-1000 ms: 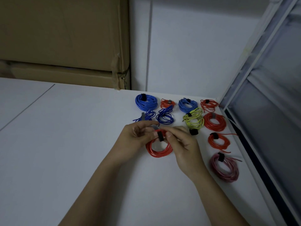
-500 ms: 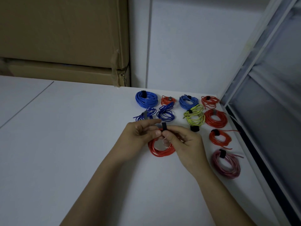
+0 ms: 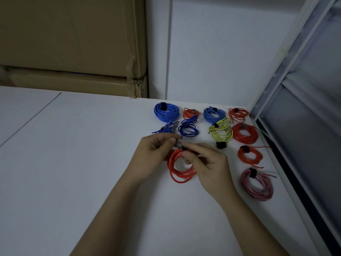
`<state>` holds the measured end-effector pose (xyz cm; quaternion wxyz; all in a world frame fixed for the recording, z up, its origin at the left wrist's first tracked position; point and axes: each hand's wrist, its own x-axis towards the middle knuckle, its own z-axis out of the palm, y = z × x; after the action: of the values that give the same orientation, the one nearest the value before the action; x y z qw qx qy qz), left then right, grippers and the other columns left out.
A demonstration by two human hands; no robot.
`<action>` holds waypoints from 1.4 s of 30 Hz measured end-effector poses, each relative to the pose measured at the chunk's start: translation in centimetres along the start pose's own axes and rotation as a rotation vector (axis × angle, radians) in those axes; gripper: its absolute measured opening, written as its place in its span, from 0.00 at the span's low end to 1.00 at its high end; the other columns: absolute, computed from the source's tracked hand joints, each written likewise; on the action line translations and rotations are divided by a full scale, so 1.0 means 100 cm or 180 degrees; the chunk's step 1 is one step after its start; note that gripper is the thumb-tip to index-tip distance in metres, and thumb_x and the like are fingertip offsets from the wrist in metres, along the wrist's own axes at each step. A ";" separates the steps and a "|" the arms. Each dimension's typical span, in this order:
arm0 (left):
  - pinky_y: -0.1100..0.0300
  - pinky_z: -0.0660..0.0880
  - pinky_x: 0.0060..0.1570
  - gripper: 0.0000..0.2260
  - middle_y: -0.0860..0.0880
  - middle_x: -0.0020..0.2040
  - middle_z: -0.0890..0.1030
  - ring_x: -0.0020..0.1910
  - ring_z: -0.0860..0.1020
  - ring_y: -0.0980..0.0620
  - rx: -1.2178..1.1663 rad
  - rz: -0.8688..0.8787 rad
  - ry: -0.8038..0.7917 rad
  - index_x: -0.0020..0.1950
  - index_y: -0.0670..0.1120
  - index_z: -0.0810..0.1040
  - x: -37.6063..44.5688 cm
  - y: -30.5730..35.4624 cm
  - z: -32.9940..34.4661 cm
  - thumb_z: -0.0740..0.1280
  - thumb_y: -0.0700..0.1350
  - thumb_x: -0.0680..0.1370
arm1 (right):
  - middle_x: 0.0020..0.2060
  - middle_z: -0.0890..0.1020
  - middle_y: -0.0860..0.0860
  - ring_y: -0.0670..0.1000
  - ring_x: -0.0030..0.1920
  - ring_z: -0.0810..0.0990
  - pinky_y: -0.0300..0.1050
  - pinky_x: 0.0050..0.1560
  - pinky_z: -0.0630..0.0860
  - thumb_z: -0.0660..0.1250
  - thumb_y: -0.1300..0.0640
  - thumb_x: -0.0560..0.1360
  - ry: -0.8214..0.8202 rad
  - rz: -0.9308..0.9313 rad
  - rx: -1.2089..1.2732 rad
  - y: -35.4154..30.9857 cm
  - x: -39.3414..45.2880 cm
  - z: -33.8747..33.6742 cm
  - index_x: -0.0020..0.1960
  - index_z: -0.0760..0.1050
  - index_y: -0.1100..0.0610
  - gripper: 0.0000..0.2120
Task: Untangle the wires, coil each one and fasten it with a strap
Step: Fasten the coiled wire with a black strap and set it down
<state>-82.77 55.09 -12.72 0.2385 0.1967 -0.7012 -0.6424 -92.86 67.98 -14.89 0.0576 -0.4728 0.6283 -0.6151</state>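
A red wire coil [image 3: 180,168] hangs between my hands just above the white table [image 3: 73,163]. My left hand [image 3: 156,154] pinches the end of a dark strap [image 3: 181,145] at the coil's top. My right hand [image 3: 204,163] grips the coil and the strap from the right, fingers curled through the loop. Several strapped coils lie behind and to the right: a blue coil [image 3: 167,112], a yellow-green coil [image 3: 221,132], a red coil [image 3: 245,133] and a pink coil [image 3: 257,184].
A loose black strap [image 3: 221,145] lies by the yellow-green coil. Cardboard boxes [image 3: 73,43] stand at the back left against the wall. A window frame [image 3: 295,126] runs along the table's right edge.
The strap's free end has been drawn up and left by my left hand, and the coil hangs a little lower and more open between my hands.
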 end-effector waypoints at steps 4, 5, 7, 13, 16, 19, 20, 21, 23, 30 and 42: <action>0.61 0.80 0.40 0.09 0.51 0.45 0.85 0.41 0.84 0.51 -0.0108 -0.0035 -0.0006 0.53 0.50 0.81 -0.001 0.002 -0.001 0.65 0.38 0.79 | 0.49 0.83 0.45 0.45 0.48 0.82 0.39 0.47 0.78 0.70 0.64 0.72 -0.0005 -0.0091 -0.0110 0.003 0.000 -0.001 0.57 0.79 0.52 0.15; 0.62 0.80 0.40 0.09 0.52 0.45 0.85 0.42 0.84 0.52 -0.0103 -0.0001 0.0026 0.53 0.50 0.81 -0.001 0.003 -0.001 0.66 0.38 0.78 | 0.49 0.83 0.45 0.45 0.49 0.82 0.39 0.48 0.78 0.70 0.65 0.72 -0.0024 -0.0107 -0.0131 0.004 0.000 -0.001 0.56 0.79 0.51 0.15; 0.64 0.79 0.40 0.09 0.50 0.43 0.85 0.41 0.84 0.54 -0.0080 0.0093 0.0170 0.51 0.50 0.81 -0.002 0.003 0.001 0.67 0.37 0.77 | 0.48 0.83 0.44 0.44 0.49 0.82 0.37 0.48 0.78 0.71 0.64 0.71 -0.0078 -0.0162 -0.0183 0.004 0.000 -0.001 0.55 0.80 0.50 0.15; 0.60 0.81 0.45 0.09 0.51 0.41 0.85 0.42 0.84 0.53 0.0056 0.0239 0.0388 0.53 0.49 0.81 -0.002 0.001 0.006 0.68 0.37 0.77 | 0.47 0.80 0.45 0.43 0.50 0.80 0.37 0.50 0.76 0.73 0.67 0.69 0.0005 -0.0372 -0.0456 0.004 0.001 -0.002 0.52 0.80 0.51 0.16; 0.58 0.81 0.45 0.09 0.51 0.41 0.85 0.42 0.84 0.54 0.0155 0.0371 0.0482 0.53 0.50 0.81 -0.003 0.002 0.007 0.68 0.38 0.77 | 0.49 0.76 0.44 0.40 0.50 0.77 0.32 0.50 0.74 0.72 0.65 0.70 0.0088 -0.0607 -0.0601 0.001 0.002 0.001 0.51 0.81 0.53 0.12; 0.62 0.80 0.44 0.10 0.54 0.41 0.85 0.41 0.83 0.56 0.0302 0.0486 0.0527 0.52 0.53 0.80 -0.003 0.002 0.008 0.68 0.38 0.77 | 0.48 0.79 0.48 0.40 0.51 0.78 0.32 0.53 0.73 0.71 0.66 0.70 0.0009 -0.0806 -0.0909 0.001 0.002 0.001 0.49 0.83 0.60 0.08; 0.64 0.79 0.44 0.10 0.55 0.41 0.84 0.41 0.83 0.57 0.0355 0.0524 0.0531 0.53 0.52 0.80 -0.003 0.001 0.009 0.68 0.38 0.77 | 0.48 0.80 0.49 0.41 0.51 0.79 0.33 0.54 0.73 0.71 0.66 0.71 -0.0011 -0.0833 -0.0993 0.001 0.001 0.001 0.49 0.83 0.61 0.08; 0.65 0.79 0.44 0.10 0.56 0.42 0.84 0.41 0.83 0.58 0.0393 0.0562 0.0542 0.53 0.52 0.80 -0.003 0.001 0.009 0.68 0.38 0.77 | 0.47 0.81 0.50 0.43 0.50 0.79 0.34 0.54 0.74 0.71 0.67 0.71 -0.0014 -0.0839 -0.1034 0.001 0.001 0.000 0.49 0.83 0.61 0.08; 0.66 0.79 0.45 0.11 0.56 0.43 0.84 0.42 0.83 0.58 0.0416 0.0637 0.0574 0.54 0.52 0.80 -0.004 0.001 0.009 0.68 0.37 0.77 | 0.47 0.82 0.51 0.44 0.49 0.80 0.36 0.54 0.75 0.71 0.66 0.71 0.0019 -0.0872 -0.1071 0.000 0.002 0.000 0.49 0.83 0.61 0.08; 0.60 0.79 0.51 0.12 0.54 0.43 0.85 0.46 0.83 0.56 0.0346 0.0923 0.0526 0.56 0.53 0.79 -0.006 0.001 0.013 0.69 0.38 0.77 | 0.44 0.83 0.42 0.43 0.46 0.82 0.41 0.43 0.80 0.75 0.61 0.68 0.0316 0.0001 -0.0273 -0.001 0.001 0.001 0.50 0.80 0.50 0.13; 0.66 0.77 0.49 0.12 0.48 0.43 0.86 0.48 0.84 0.50 -0.0515 0.0487 -0.0199 0.59 0.45 0.71 -0.008 0.006 0.014 0.66 0.45 0.77 | 0.40 0.85 0.47 0.47 0.42 0.84 0.37 0.43 0.78 0.73 0.69 0.69 0.0698 0.0685 0.0320 0.009 0.002 -0.005 0.42 0.83 0.49 0.15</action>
<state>-82.98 56.75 -12.23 0.2800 0.1026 -0.6671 -0.6827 -93.75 68.07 -15.44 0.0778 -0.3292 0.6463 -0.6840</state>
